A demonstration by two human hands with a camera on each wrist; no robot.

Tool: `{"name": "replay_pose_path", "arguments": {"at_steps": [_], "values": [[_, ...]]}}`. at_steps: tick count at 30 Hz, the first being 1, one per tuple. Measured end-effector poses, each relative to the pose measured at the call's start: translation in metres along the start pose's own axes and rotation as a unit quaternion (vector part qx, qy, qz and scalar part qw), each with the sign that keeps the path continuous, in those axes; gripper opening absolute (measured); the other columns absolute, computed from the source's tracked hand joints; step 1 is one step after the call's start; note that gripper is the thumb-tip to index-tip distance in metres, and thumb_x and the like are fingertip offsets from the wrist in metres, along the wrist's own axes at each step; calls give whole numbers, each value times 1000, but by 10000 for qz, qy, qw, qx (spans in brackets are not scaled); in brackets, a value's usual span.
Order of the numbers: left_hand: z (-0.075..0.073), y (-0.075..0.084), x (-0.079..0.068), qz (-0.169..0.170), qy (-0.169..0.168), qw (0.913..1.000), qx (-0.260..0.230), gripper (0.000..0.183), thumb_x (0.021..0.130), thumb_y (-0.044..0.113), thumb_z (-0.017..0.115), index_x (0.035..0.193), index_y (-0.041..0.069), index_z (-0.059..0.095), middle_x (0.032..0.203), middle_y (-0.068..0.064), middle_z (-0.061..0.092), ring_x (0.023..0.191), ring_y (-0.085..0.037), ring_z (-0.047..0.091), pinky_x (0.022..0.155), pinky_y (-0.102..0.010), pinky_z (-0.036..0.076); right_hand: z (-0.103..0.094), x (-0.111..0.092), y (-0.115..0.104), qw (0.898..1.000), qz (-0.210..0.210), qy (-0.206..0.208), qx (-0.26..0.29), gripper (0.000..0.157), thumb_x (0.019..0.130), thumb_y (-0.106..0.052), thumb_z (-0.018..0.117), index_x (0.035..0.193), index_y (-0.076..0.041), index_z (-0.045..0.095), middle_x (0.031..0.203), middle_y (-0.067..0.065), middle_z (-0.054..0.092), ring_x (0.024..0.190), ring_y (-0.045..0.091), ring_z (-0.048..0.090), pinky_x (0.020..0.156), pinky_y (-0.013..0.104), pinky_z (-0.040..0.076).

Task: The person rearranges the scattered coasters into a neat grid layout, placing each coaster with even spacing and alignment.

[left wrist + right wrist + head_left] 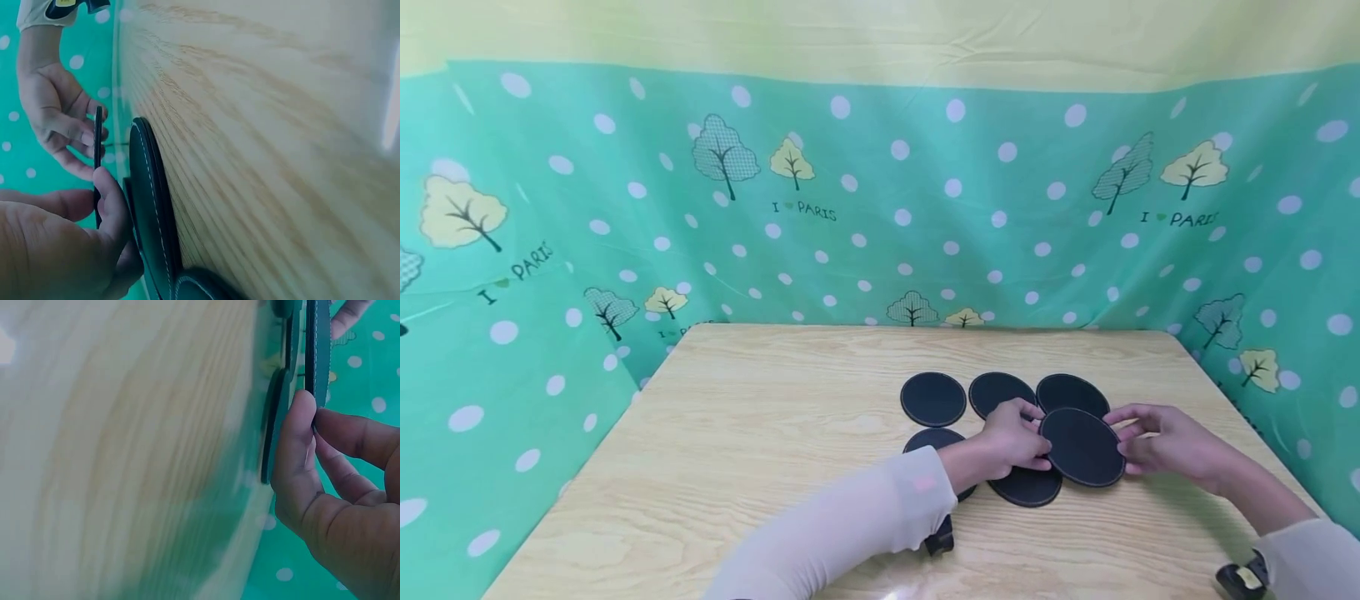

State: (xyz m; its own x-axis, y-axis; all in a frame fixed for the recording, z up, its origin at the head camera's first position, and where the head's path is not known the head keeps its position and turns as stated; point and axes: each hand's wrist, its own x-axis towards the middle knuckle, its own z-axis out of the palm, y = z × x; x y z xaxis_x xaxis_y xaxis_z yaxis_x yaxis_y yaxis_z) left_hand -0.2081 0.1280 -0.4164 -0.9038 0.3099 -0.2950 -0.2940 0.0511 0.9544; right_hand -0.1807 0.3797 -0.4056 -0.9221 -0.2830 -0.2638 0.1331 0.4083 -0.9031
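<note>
A round black coaster [1084, 447] with a stitched edge is raised over the table between both hands. My left hand [1013, 437] pinches its left edge, and the left wrist view shows the coaster [98, 134] edge-on between thumb and fingers. At the opposite edge, my right hand [1174, 443] grips it with thumb and fingertips, seen closer in the right wrist view, where the coaster [317, 356] stands above others. Under my left hand lies another black coaster [1026, 489], partly covered. Behind the held one, a back-right coaster [1071, 392] is overlapped in the head view.
More matching coasters lie on the wooden table [737, 442]: a back-left coaster [932, 400], a back-middle coaster [996, 392] and a front-left coaster [931, 437] partly hidden by my left forearm. A green dotted curtain [865, 208] encloses the table's back and sides.
</note>
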Motion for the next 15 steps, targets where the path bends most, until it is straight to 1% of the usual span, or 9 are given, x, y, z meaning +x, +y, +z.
{"name": "replay_pose_path", "arguments": {"at_steps": [3,8,11,15], "values": [[8,-1,-1,-57,41,9999,154,41,79,-27,66,102,7,61,89,-10,59,65,-25,65,58,-34,63,-5,-4,5,9999,45,-61,-67,47,98,3,59,139,18,39,107,19,55,88,22,65,76,38,63],[21,-2,-3,-147,134,9991,388,37,78,-27,68,97,5,61,86,-9,61,66,-27,69,57,-34,63,-12,-11,13,9997,179,-159,-24,45,97,4,58,136,18,40,105,16,56,88,22,65,76,38,63],[28,2,-3,-116,191,9974,683,35,77,-26,69,95,3,62,83,-7,61,64,-27,70,54,-31,62,-16,-15,17,9996,202,-208,-6,43,97,4,58,135,18,41,105,15,55,88,21,64,77,38,63],[36,6,-3,-87,304,9923,1199,36,75,-26,72,92,3,62,80,-6,58,59,-27,71,50,-28,60,-20,-19,19,9994,260,-221,-6,41,97,4,58,134,15,43,104,14,54,89,20,63,77,39,63]]}}
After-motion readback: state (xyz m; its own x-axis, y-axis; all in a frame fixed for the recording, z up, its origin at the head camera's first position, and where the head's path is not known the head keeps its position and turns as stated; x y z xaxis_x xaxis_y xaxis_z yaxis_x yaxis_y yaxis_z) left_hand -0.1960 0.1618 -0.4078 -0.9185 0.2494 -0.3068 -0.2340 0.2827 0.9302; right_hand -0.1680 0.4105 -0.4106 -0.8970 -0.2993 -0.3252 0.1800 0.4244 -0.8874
